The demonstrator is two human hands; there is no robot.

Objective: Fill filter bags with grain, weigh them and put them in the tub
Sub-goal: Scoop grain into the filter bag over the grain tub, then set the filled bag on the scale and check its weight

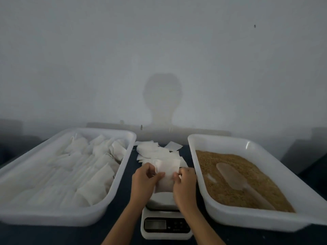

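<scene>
Scale (166, 224) nearest; above it, left hand (144, 181) and right hand (184, 184) both pinch 1 filter bag (167, 171) between 2 tubs.

Both hands hold one white filter bag (166, 174) above the scale (165, 225) at 6 o'clock: the left hand (144, 183) pinches its left edge, the right hand (184, 184) its right edge. Loose empty bags (155, 151) lie just beyond, toward 12. At 9 o'clock a tub (53, 216) holds filled bags; at 3 o'clock a tray (247, 220) holds grain (230, 195) with a scoop (231, 175) lying on it.
</scene>
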